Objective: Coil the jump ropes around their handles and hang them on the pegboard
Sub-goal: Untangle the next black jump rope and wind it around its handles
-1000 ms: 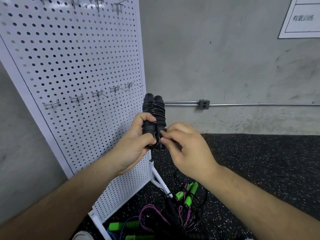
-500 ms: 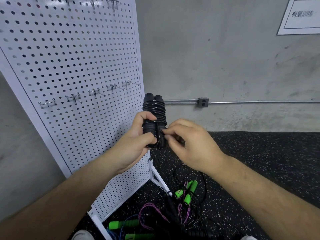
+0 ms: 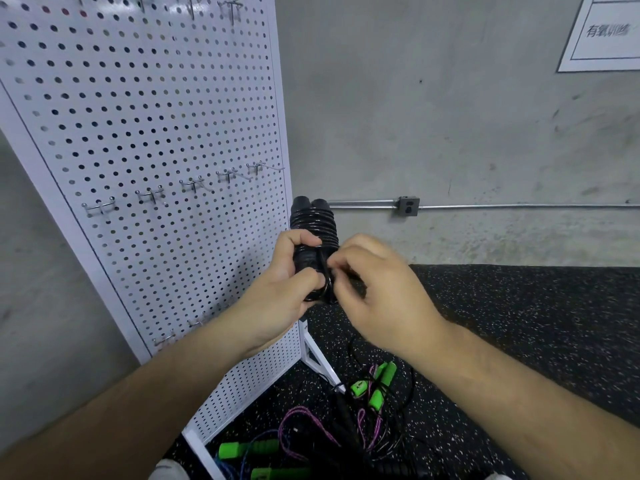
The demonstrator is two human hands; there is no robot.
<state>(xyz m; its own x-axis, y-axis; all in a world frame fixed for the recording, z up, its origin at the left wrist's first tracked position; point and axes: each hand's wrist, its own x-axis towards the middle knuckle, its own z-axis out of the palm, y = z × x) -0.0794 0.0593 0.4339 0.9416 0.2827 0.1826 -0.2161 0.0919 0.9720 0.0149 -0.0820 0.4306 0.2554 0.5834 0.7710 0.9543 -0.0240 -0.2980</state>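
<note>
Right now the black rope stands upright in front of me: two handles side by side, with shiny cord wound round them in tight rings. My left hand is wrapped round its lower half. My right hand pinches the cord near the bottom, I think to tuck the end in. The pegboard is just to the left. Its thin metal hooks sit up and left of the rope, nearer my left hand. More ropes lie tangled on the speckled floor.
</note>
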